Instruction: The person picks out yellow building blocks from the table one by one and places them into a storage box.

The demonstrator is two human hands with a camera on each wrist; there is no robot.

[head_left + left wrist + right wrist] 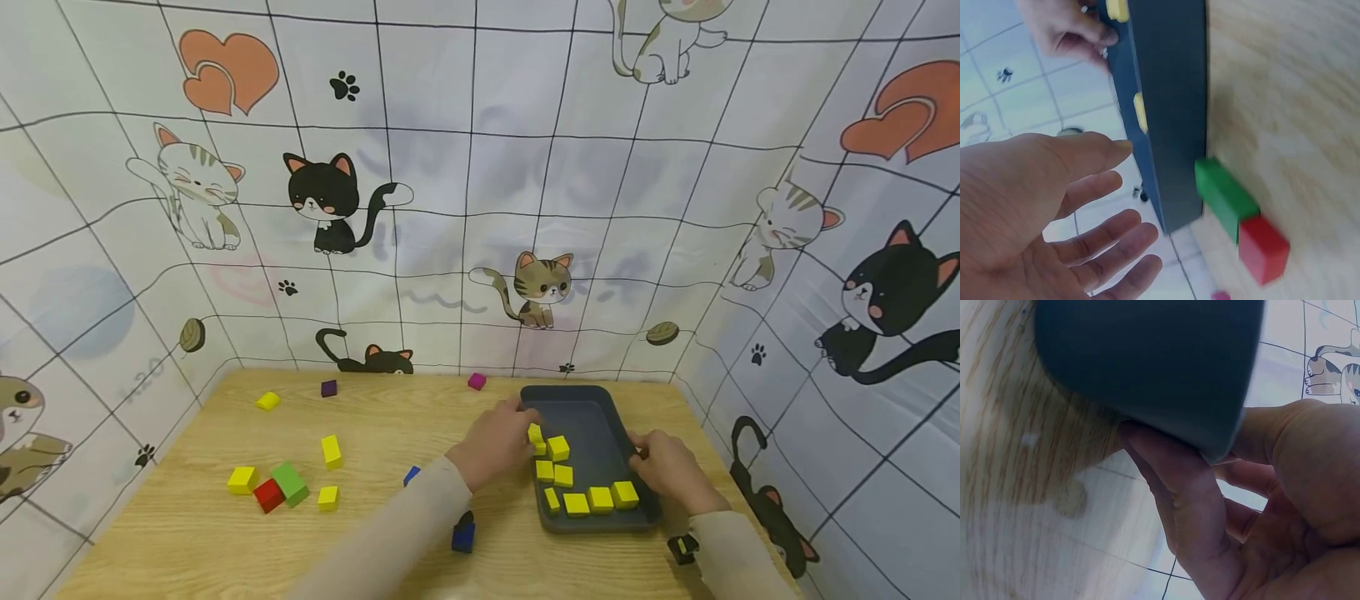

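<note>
A dark grey tray [592, 442] holds several yellow blocks [600, 499], mostly along its left side and near edge. My right hand [672, 471] grips the tray's right rim; in the right wrist view its fingers [1179, 481] reach under the rim while the thumb is partly hidden behind the tray. At the left rim is my left hand [495, 442], its fingers spread and loosely bent with nothing held, as the left wrist view shows. Beside the tray wall [1175, 125] in that view lie a green block [1225, 197] and a red block [1263, 250], both out of sight in the head view.
On the table's left lie yellow blocks [242, 480], a red block [269, 495] and a green block [290, 483]. A purple block [328, 388] and a magenta block [477, 381] sit near the back. Blue blocks [463, 537] are by the left forearm. Cat-print cloth surrounds the table.
</note>
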